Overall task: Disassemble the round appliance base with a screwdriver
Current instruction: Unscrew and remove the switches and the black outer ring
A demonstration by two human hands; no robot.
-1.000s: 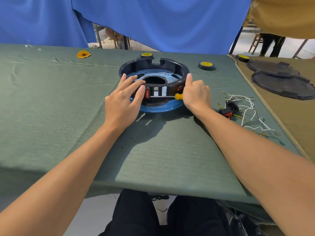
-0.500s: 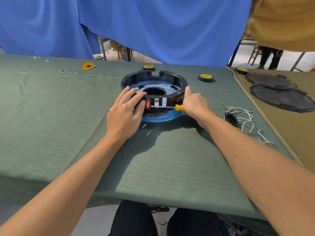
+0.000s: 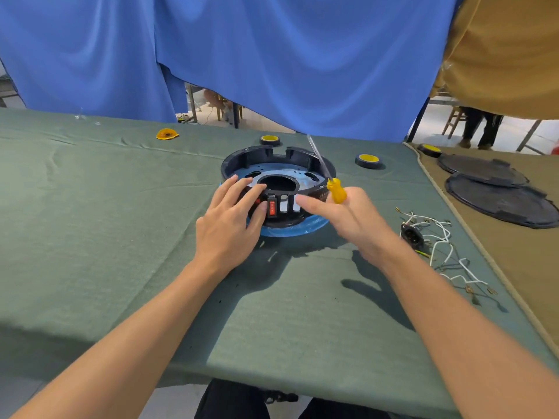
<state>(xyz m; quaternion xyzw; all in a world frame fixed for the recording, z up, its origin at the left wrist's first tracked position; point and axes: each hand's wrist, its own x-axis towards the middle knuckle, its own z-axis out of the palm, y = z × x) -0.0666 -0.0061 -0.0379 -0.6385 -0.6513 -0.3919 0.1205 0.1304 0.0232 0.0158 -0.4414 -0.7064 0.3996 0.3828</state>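
The round appliance base (image 3: 239, 163), a black ring with a blue lower rim and a red switch on its near side, sits mid-table on green cloth. My left hand (image 3: 225, 226) rests on its near-left edge, fingers spread and straight beside the switch. My right hand (image 3: 348, 219) hovers at the base's near-right side and holds a yellow-handled screwdriver (image 3: 335, 190). The shaft points up and away over the ring. The index finger reaches straight toward the switch panel.
A black socket with white wires (image 3: 435, 240) lies right of the base. Two black round covers (image 3: 496, 195) sit on tan cloth at far right. Yellow-topped feet (image 3: 367, 160) and a yellow disc (image 3: 167, 134) lie behind. Blue curtains hang at the back.
My right hand has lifted away from the base and swung the screwdriver from lying across the switch panel to pointing up and back. The left hand stays in place.
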